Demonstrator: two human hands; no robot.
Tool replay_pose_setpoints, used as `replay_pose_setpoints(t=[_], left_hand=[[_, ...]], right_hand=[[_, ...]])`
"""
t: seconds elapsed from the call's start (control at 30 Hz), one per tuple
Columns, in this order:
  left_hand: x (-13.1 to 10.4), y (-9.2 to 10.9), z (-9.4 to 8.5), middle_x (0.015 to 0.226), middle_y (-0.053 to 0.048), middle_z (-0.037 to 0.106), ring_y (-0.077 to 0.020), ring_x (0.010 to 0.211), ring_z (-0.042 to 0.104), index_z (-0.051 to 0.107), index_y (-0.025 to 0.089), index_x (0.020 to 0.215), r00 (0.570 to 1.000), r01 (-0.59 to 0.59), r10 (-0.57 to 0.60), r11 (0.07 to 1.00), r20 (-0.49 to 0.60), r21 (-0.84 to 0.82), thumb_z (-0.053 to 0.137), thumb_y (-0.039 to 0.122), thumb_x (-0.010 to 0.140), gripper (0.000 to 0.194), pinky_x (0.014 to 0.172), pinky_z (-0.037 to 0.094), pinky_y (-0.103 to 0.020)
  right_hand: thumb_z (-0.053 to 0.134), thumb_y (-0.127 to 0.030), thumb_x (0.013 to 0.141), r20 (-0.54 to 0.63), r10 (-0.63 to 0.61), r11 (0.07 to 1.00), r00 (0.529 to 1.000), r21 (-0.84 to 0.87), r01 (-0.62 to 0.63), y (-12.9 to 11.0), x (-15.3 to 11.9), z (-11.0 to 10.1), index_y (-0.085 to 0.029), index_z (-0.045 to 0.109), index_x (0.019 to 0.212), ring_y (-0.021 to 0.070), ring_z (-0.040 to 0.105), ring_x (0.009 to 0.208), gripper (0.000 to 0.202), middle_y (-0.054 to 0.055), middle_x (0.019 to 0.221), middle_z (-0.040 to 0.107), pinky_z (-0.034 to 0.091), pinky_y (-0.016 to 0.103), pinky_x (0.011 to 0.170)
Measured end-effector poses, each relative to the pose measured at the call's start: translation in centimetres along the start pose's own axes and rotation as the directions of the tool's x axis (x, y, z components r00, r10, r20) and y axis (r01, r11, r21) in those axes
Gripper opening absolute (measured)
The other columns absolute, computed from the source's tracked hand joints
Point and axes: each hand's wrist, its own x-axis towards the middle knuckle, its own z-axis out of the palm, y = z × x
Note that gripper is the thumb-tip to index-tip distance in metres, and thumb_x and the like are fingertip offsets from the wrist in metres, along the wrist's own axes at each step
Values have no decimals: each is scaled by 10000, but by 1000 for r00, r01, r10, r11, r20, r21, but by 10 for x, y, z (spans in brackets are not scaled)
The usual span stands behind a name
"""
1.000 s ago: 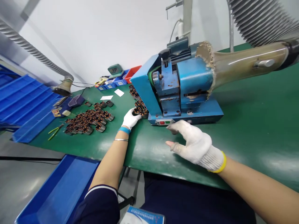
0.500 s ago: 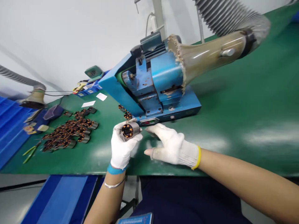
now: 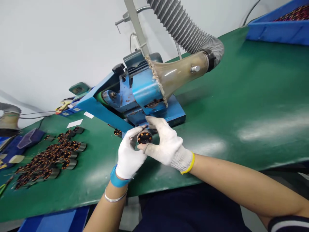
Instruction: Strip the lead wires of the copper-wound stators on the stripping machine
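Motor coil (image 3: 145, 138), likely stiff, weighty, fragile inside and best gripped round its wall, is pinched by left hand (image 3: 130, 156) at eight o'clock, right hand (image 3: 167, 141) at three.

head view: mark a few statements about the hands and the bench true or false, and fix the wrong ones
1. The left hand and right hand are both at one round part. True.
2. Both hands are bare. False: they wear white gloves.
3. The blue machine stands on a red table. False: the table is green.
4. A pile of similar parts lies left of the machine. True.
5. The blue bin is on the floor. False: the blue bin is on the table.
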Motion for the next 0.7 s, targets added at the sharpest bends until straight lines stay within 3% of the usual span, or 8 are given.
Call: replay_pose_setpoints(t=[0.1,0.2,0.3,0.47,0.7], left_hand=[[11,6,9,1108,-95,720,-244,1014,704,605,178,1113,997,69,-71,992,-18,-107,773,265,629,519,912,592,-378],[23,9,19,1102,-96,727,-252,1025,700,635,166,1098,995,102,-101,987,12,-127,770,264,614,511,940,580,-384],[34,10,30,1134,-92,719,-257,1065,685,644,168,1115,993,116,-113,985,30,-130,749,274,634,504,981,556,-397],[48,20,42,1079,-59,734,-239,1072,678,659,182,1048,995,80,-88,985,-46,-156,701,302,672,397,1005,533,-385],[54,34,46,988,-27,752,-211,1006,698,663,177,941,989,124,-138,970,-52,-211,656,208,655,288,983,537,-349]], right_hand=[[828,-376,546,-53,164,986,985,-5,-164,2,6,1,-203,530,1275,274,618,1096,806,113,1240,557,529,454,972],[796,-305,555,-112,203,978,973,-23,-207,5,17,-2,-197,618,1100,242,647,982,583,78,1099,610,551,431,917],[788,-317,579,-136,156,985,978,-47,-164,7,29,-12,-194,645,991,237,652,952,453,59,1016,647,553,424,898],[766,-399,659,-153,43,999,987,3,-43,6,43,-25,-183,665,998,207,673,900,414,40,946,709,567,360,845],[722,-448,712,-125,55,986,991,-150,-74,-9,48,-34,-190,719,894,226,685,818,316,36,832,728,557,367,739]])
